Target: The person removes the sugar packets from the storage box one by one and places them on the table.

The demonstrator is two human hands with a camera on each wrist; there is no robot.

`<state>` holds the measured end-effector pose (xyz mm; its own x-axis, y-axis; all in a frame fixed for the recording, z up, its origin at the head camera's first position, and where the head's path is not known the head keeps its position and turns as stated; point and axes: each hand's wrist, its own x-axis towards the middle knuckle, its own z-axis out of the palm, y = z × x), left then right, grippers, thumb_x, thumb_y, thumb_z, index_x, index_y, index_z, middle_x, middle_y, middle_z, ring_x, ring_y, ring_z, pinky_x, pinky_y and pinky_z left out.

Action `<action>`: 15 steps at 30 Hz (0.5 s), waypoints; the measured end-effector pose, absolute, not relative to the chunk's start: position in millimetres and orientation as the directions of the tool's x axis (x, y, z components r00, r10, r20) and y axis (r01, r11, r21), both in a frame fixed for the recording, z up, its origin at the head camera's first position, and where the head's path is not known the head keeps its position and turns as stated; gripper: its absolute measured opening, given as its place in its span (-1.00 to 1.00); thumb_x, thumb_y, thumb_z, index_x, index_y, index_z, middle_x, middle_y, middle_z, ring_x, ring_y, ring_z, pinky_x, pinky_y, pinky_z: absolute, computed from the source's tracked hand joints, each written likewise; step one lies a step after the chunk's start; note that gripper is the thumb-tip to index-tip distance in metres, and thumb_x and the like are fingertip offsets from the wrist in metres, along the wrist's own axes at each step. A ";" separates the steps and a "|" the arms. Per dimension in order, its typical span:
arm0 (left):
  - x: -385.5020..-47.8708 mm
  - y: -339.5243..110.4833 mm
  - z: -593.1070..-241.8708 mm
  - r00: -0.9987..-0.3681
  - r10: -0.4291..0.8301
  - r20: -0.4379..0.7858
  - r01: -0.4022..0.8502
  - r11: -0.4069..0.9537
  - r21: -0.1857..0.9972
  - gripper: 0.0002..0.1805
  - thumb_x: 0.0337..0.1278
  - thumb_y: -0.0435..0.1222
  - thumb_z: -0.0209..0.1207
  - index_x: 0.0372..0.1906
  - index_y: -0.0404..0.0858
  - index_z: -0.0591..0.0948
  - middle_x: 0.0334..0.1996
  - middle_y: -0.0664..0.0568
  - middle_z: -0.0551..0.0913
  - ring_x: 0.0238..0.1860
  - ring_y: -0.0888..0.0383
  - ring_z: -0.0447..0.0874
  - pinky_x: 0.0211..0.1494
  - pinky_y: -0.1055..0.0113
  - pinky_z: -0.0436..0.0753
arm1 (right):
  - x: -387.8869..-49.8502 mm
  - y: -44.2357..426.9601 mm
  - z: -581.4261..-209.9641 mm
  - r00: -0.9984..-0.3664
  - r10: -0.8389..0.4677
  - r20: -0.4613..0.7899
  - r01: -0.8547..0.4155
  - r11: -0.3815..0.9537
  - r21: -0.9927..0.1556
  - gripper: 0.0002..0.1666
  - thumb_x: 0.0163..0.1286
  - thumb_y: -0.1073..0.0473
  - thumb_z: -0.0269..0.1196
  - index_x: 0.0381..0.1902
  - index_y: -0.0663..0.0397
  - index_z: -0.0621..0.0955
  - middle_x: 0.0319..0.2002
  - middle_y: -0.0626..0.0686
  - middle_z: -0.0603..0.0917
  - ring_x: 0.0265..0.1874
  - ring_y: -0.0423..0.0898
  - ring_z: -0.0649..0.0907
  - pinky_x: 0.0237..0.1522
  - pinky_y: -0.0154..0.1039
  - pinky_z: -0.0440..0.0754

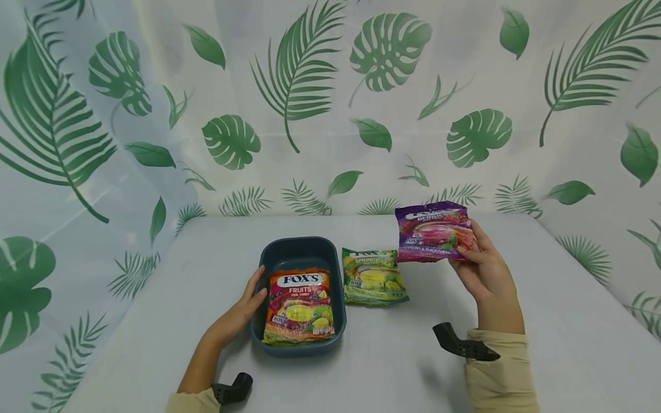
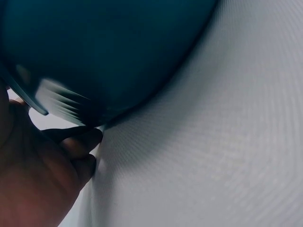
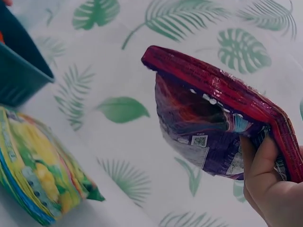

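Observation:
A purple candy bag (image 1: 434, 232) is pinched at its right edge by the right hand (image 1: 485, 267), held up over the back right of the table. In the right wrist view the same bag (image 3: 203, 118) hangs from the fingers and thumb of the right hand (image 3: 274, 184). The left hand (image 1: 240, 312) touches the left rim of a dark teal bin (image 1: 296, 351); the left wrist view has the left hand (image 2: 42, 165) at the bin's wall (image 2: 109, 56). An orange-red bag of fruit candy (image 1: 299, 310) lies inside the bin.
Just right of the bin, a green and yellow candy bag (image 1: 374, 278) lies on the white table (image 1: 387, 367). Behind and at the sides hang white curtains with green leaf prints (image 1: 320, 160). Each forearm wears a black bracket (image 1: 465, 347).

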<state>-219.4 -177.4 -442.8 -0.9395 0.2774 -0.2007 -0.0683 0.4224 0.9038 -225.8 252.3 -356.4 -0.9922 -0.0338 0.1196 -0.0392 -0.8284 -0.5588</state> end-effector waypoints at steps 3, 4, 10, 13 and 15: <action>-220.0 -178.2 -442.6 -0.938 0.282 -0.203 -0.067 0.427 0.902 -0.36 0.36 0.04 -0.30 0.40 0.20 -0.30 0.45 -0.06 -0.35 0.43 -0.21 -0.40 0.31 -0.29 -0.11 | -226.4 263.9 -360.6 -0.996 0.006 0.093 -0.053 -0.859 -0.510 -0.08 0.25 0.67 -0.18 0.42 -0.22 0.03 0.32 -0.10 0.15 -0.07 -0.08 0.55 -0.11 -0.22 0.62; -220.3 -178.5 -442.4 -0.938 0.280 -0.203 -0.066 0.429 0.901 -0.36 0.35 0.05 -0.30 0.40 0.21 -0.30 0.45 -0.05 -0.35 0.43 -0.21 -0.39 0.31 -0.28 -0.10 | -226.5 267.2 -361.5 -0.997 0.019 0.075 -0.054 -0.865 -0.498 -0.09 0.25 0.66 -0.18 0.41 -0.23 0.07 0.26 -0.10 0.22 -0.05 -0.08 0.53 -0.12 -0.22 0.62; -221.7 -179.8 -441.1 -0.939 0.276 -0.206 -0.072 0.429 0.900 -0.36 0.35 0.06 -0.30 0.40 0.23 -0.29 0.46 0.00 -0.37 0.43 -0.20 -0.38 0.31 -0.28 -0.05 | -229.4 282.1 -369.6 -0.993 0.111 -0.050 -0.070 -0.855 -0.513 -0.19 0.20 0.64 -0.02 0.28 -0.21 0.36 0.20 -0.15 0.29 0.04 -0.12 0.38 -0.19 -0.25 0.62; -220.7 -179.1 -442.4 -0.935 0.286 -0.210 -0.074 0.420 0.904 -0.36 0.36 0.04 -0.30 0.40 0.22 -0.30 0.45 -0.01 -0.39 0.43 -0.20 -0.41 0.31 -0.29 -0.07 | -233.2 289.1 -380.0 -0.989 0.128 -0.074 -0.069 -0.843 -0.534 -0.24 0.18 0.63 0.03 0.23 -0.16 0.43 0.28 -0.14 0.22 0.10 -0.11 0.36 -0.15 -0.22 0.63; -219.5 -178.2 -444.4 -0.933 0.290 -0.212 -0.079 0.411 0.908 -0.36 0.36 0.04 -0.30 0.40 0.22 -0.30 0.45 -0.02 -0.39 0.43 -0.20 -0.43 0.31 -0.29 -0.09 | -234.0 292.1 -384.1 -0.989 0.118 -0.084 -0.052 -0.828 -0.558 -0.24 0.18 0.61 0.04 0.24 -0.17 0.42 0.30 -0.13 0.20 0.10 -0.10 0.35 -0.14 -0.22 0.63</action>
<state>-219.5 -178.2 -444.4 -0.9332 0.2899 -0.2124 -0.0791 0.4109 0.9083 -234.0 292.1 -384.1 -0.9894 0.1182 -0.0839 -0.0516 -0.8282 -0.5580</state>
